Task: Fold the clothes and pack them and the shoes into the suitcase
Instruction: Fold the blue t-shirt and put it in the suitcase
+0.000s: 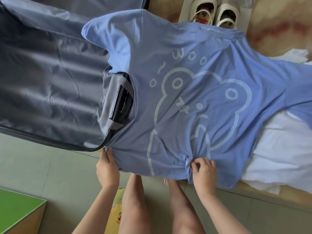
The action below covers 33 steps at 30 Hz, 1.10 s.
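Your left hand and right hand each gripped the near hem of the blue T-shirt, spread print-up over the right edge of the suitcase; judged light and limp, best taken at hem corners.

The hem of the blue T-shirt covered part of the fingers of the left hand gripping it. Up and left of those fingers the suitcase ran off the left and top edges, one rim under the shirt. Far beyond the pinching fingers of the right hand, the white shoes were cut by the top edge, near ends behind the collar. Right of those fingers a white garment lay mostly beneath the shirt, cut by the right edge.
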Motion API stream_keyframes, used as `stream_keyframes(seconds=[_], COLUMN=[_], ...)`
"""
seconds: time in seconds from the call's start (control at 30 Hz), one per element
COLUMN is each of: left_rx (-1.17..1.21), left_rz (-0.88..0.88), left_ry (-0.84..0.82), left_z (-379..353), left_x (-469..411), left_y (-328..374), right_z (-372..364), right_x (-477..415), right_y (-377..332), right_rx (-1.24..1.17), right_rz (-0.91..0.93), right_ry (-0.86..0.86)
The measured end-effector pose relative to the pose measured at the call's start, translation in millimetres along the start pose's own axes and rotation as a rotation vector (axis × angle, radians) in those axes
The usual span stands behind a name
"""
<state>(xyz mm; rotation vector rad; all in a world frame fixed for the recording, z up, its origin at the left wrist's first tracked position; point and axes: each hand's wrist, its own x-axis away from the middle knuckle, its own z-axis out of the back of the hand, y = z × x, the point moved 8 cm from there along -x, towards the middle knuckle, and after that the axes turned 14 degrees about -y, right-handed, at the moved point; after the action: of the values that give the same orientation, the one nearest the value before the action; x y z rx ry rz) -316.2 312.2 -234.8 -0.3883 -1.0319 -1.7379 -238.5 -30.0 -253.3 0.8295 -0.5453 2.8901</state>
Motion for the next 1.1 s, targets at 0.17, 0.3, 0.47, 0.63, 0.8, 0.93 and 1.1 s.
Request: stream_keyframes(seconds=[0.17,0.3,0.47,0.63,0.8,0.93,1.1], left_rx=[-0.239,-0.390,-0.276,-0.125,-0.139,-0.180,-0.123], left_rz=[0.003,-0.016,-0.036,0.014,0.084,0.082,0.060], left_ry=[-0.016,-0.108,-0.181,-0.186,-0.264,-0.276,-0.177], left_z=[16,26,6,-12,-22,-20,-8], left_x=[-4,-11,-7,-6,-2,-7,1], left_y=[-2,-3,0,-10,-28,-34,-28], right_z=[33,51,26,12,-10,-22,-7], right_x=[12,19,15,33,61,82,76], right_y=[53,70,57,67,97,140,154], right_rx=[-0.164,-0.259,-0.248,-0.395,-0.524,-0.724,-0.689], right_rz=[-0.226,-0.136,-0.117,-0.226,-0.392,-0.768,-0.803], right_ry=[0.099,0.082,0.018,0.060,0.086,0.225,0.287])
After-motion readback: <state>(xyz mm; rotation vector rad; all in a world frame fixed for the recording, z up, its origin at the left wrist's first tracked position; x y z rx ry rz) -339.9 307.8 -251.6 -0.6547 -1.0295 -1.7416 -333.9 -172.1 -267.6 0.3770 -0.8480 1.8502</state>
